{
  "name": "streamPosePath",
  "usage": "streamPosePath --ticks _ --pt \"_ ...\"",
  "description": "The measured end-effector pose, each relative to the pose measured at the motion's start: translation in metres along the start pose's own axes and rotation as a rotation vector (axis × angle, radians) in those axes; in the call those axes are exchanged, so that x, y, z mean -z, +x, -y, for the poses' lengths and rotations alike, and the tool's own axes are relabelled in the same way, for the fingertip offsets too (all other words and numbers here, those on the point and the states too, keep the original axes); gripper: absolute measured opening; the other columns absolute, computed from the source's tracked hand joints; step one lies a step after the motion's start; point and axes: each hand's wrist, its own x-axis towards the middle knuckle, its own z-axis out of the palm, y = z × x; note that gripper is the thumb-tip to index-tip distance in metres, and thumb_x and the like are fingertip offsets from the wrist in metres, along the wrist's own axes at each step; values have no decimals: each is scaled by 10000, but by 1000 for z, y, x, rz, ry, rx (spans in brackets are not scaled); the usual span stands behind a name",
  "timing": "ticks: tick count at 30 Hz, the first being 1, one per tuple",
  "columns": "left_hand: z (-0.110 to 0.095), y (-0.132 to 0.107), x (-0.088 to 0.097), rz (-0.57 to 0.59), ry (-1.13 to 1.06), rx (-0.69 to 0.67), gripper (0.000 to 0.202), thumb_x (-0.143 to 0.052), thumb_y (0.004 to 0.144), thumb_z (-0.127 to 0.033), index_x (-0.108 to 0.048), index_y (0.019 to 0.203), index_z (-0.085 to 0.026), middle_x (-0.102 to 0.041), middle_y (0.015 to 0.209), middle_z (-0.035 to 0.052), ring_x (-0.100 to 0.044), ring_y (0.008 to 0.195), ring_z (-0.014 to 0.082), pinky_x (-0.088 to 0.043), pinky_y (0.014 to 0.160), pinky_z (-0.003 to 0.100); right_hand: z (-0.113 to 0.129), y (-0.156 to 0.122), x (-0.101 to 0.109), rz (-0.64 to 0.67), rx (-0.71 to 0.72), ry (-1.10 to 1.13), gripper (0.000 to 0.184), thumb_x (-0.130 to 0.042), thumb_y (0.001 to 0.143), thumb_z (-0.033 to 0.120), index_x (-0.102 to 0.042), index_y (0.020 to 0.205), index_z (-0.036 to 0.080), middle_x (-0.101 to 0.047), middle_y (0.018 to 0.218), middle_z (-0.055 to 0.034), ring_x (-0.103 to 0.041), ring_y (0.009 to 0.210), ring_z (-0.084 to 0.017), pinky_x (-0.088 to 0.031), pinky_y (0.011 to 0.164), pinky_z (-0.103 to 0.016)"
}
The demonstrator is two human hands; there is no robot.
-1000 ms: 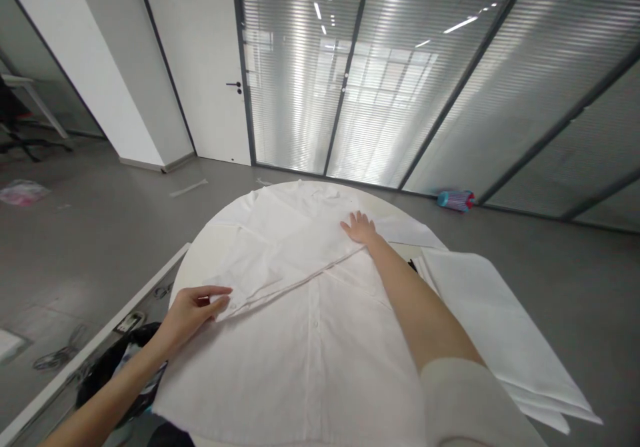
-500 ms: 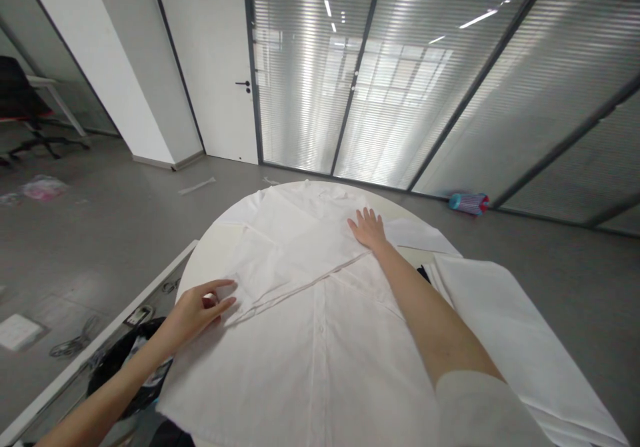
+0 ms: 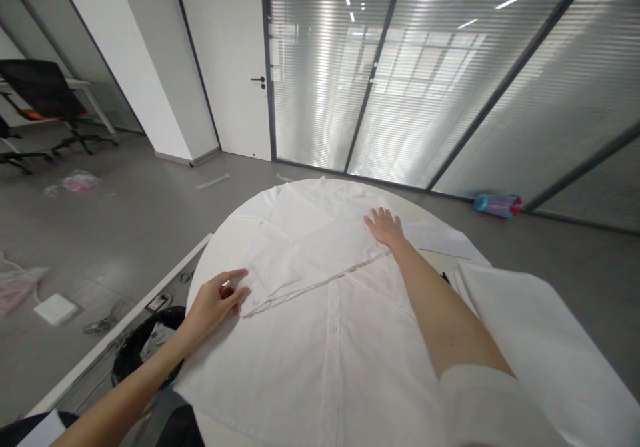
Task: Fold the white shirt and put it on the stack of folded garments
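A white button-front shirt [image 3: 300,367] lies spread over a round pale table [image 3: 220,250], its placket running toward me. One sleeve [image 3: 305,260] is laid slantwise across the upper part of the shirt. My right hand [image 3: 386,227] rests flat on the fabric near the sleeve's upper end, fingers spread. At the cuff end, on the left, is my left hand [image 3: 213,307]; its thumb and index finger are apart beside the cuff, with no cloth visibly pinched. The other fingers of that hand are partly hidden.
Folded white cloth [image 3: 540,327] lies at the table's right. On the left are a bin with a black bag [image 3: 130,354], a white box [image 3: 56,308] and cables on the floor. A blue-and-red striped object [image 3: 497,205] lies by the glass wall; an office chair [image 3: 45,94] stands far left.
The view has turned slightly left, so everything sits further right in the picture. Both hands keep nearly the same places on the shirt.
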Motion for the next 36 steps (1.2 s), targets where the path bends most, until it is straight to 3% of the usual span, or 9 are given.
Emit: streamPosePath --ticks 4,8,10,15,18,20,23,31,36 --pt "8 3 5 -18 149 -100 614 -667 768 -599 -689 1156 -124 -606 890 70 -598 559 149 -513 535 301 8 -2 0 -74 -12 -20 775 -94 990 642 -276 1583 178 -163 1661 -115 -101 1528 -310 -59 1206 -583" --pt "-6 16 13 -201 501 -459 421 -681 805 -536 -751 1054 -204 -498 1261 140 -633 989 260 -564 867 439 14 -2 1 -5 51 14 735 -85 1001 622 -246 1594 218 -146 1667 -97 -133 1523 -312 -93 1204 -577" --pt "-26 31 3 -162 575 -622 376 -620 885 -497 -736 1110 -219 -498 1322 143 -565 1175 304 -510 990 487 22 -3 3 28 52 34 727 -86 1005 613 -265 1588 216 -165 1662 -102 -160 1517 -319 -107 1202 -579" --pt "-78 84 -76 175 598 -884 404 -447 1009 -407 -662 1254 -166 -563 1393 164 -456 1372 316 -409 1119 511 71 -19 7 -41 153 106 771 -57 998 632 -254 1590 177 -108 1669 -116 -131 1525 -313 -104 1210 -556" --pt "-80 101 -126 322 687 -947 468 -394 1029 -387 -556 1395 -144 -470 1506 170 -367 1444 321 -351 1157 522 99 -34 3 -21 300 124 798 -78 985 667 -218 1599 177 -93 1671 -108 -108 1532 -289 -85 1222 -526" --pt "-71 102 -144 373 770 -954 522 -405 1023 -413 -457 1486 -176 -366 1581 159 -313 1472 335 -283 1179 562 105 -39 -1 -11 348 110 802 -102 981 682 -202 1603 187 -103 1669 -110 -98 1535 -274 -67 1226 -513" --pt "-58 95 -150 391 838 -951 577 -392 1022 -462 -355 1549 -229 -281 1625 134 -265 1493 331 -215 1197 569 89 -31 -3 -9 318 78 799 -115 979 692 -184 1608 204 -95 1670 -110 -77 1538 -265 -54 1226 -516" --pt "-57 91 -144 369 834 -948 585 -337 1030 -500 -320 1565 -264 -273 1631 107 -245 1503 314 -189 1208 537 5 22 3 16 26 23 761 -95 995 643 -220 1602 201 -104 1669 -112 -99 1535 -264 -88 1220 -520" --pt "-56 92 -145 368 822 -957 582 -331 1031 -496 -314 1567 -267 -262 1636 98 -239 1506 305 -179 1211 532 -3 31 3 34 -15 -1 778 -95 982 656 -182 1609 203 -59 1675 -85 -62 1539 -255 -33 1214 -563"
